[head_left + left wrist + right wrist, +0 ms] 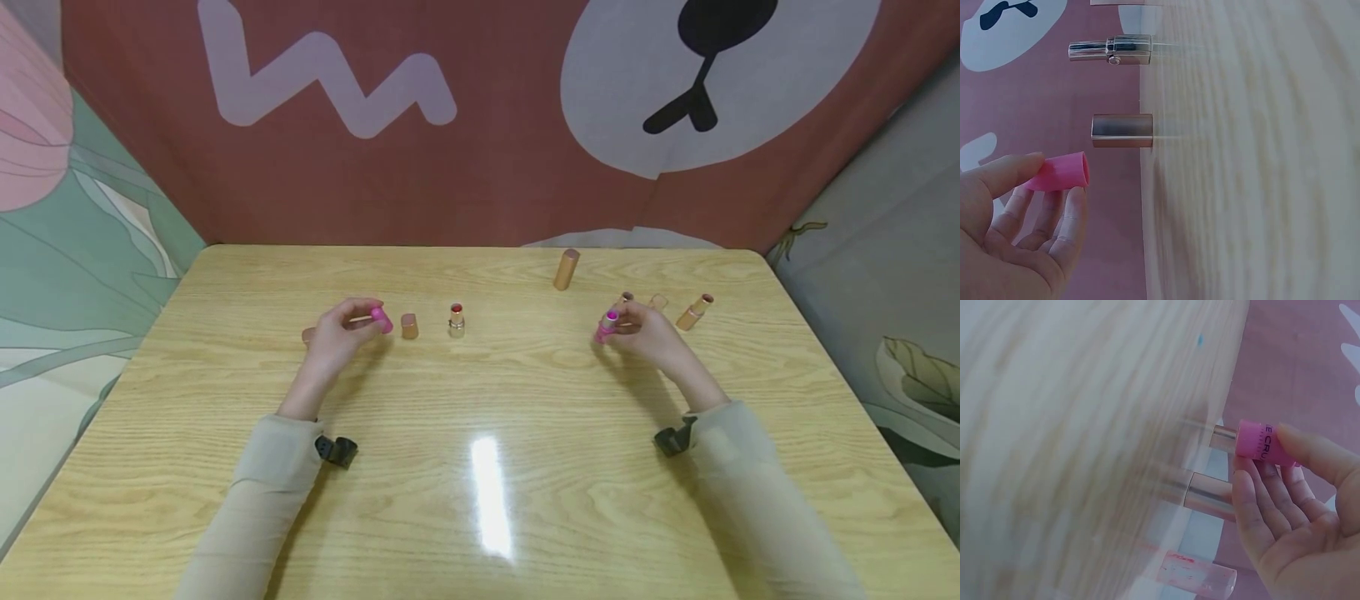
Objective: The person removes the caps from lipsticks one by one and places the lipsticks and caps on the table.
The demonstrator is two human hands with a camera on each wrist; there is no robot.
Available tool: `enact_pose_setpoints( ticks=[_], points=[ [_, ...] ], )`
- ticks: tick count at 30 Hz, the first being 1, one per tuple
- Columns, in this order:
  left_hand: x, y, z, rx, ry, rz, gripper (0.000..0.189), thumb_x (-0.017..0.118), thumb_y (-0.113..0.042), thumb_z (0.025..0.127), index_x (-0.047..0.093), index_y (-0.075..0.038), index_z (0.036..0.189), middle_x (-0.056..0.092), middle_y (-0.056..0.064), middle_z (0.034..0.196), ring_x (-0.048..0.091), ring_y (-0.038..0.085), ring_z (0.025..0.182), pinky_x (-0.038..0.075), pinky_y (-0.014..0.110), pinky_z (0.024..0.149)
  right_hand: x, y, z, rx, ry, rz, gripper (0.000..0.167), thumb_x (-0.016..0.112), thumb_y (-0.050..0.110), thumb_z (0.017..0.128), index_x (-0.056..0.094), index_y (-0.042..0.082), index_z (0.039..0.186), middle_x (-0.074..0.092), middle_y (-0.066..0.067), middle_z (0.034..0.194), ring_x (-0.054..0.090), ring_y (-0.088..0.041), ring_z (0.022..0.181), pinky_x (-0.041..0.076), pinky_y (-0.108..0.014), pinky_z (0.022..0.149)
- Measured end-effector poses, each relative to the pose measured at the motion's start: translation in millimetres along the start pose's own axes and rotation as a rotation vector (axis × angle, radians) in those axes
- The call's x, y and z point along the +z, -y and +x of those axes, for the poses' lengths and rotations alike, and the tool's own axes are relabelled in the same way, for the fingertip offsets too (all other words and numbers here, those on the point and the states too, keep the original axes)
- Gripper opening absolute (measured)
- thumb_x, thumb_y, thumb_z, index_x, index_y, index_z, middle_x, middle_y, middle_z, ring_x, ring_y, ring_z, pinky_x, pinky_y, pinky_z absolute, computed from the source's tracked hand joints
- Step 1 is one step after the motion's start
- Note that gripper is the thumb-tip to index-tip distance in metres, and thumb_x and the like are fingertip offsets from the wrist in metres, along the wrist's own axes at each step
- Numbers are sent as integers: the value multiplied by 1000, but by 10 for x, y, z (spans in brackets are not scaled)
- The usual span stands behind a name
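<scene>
Between thumb and fingers, my left hand (339, 335) pinches a bright pink lipstick cap (1060, 172), its open end turned toward the table in the left wrist view. A short copper cap (408, 326) stands just right of that hand, and an open red lipstick (457, 322) stands beyond it. My right hand (647, 332) pinches a pink lipstick (1260, 442) with black lettering on its base. In the head view its uncapped end points up, tilted, above the table. Other lipstick pieces, partly hidden, stand behind the right hand.
A tall copper tube (567, 270) stands near the table's back edge. Right of my right hand is an uncapped gold lipstick (695, 312). A clear pinkish cap (1197, 575) shows in the right wrist view. The wooden table (420, 483) meets a red patterned cloth (495, 183) behind.
</scene>
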State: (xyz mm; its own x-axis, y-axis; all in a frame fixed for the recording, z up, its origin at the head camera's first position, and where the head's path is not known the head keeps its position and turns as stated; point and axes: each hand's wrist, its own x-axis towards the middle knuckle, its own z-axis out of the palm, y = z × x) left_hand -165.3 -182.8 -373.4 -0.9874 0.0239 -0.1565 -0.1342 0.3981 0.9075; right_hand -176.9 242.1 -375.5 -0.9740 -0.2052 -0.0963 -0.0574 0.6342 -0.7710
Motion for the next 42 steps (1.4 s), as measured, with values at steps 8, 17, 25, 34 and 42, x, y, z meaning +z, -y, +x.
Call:
enact_pose_setpoints(
  ticks=[8, 17, 25, 34, 42],
  points=[
    [-2, -1, -8, -3, 16, -2, 45, 62, -17, 93, 51, -2, 133, 53, 18, 136, 54, 32, 125, 47, 42, 103, -18, -41, -6, 4, 37, -39, 34, 66, 1, 87, 53, -14, 114, 59, -33, 116, 59, -44, 111, 42, -7, 79],
    [-5, 9, 16, -13, 16, 19, 43, 63, -16, 93, 52, -2, 132, 54, 17, 135, 55, 32, 124, 48, 42, 102, -46, -83, 2, 14, 72, -42, 33, 68, 1, 85, 54, -13, 112, 63, -31, 111, 62, -36, 106, 43, -8, 77],
    [-21, 38, 41, -17, 26, 56, 42, 63, -15, 93, 53, -3, 131, 54, 17, 135, 54, 33, 124, 48, 43, 101, -57, -145, 34, 28, 98, -31, 31, 67, -1, 84, 54, -12, 110, 64, -29, 110, 56, -1, 90, 43, -8, 77],
    [-21, 61, 55, -16, 46, 68, 40, 61, -14, 93, 53, -2, 131, 56, 19, 132, 56, 34, 123, 49, 42, 99, -87, -155, 35, 26, 111, -19, 34, 69, -1, 83, 53, -14, 110, 64, -31, 108, 58, -3, 88, 44, -10, 74],
    [-21, 86, 54, -28, 66, 59, 38, 60, -12, 94, 53, 0, 130, 55, 20, 131, 56, 33, 121, 51, 36, 95, -80, -165, 17, 48, 113, -8, 37, 68, 0, 84, 53, -13, 116, 63, -31, 114, 56, 2, 89, 44, -8, 76]
  ],
)
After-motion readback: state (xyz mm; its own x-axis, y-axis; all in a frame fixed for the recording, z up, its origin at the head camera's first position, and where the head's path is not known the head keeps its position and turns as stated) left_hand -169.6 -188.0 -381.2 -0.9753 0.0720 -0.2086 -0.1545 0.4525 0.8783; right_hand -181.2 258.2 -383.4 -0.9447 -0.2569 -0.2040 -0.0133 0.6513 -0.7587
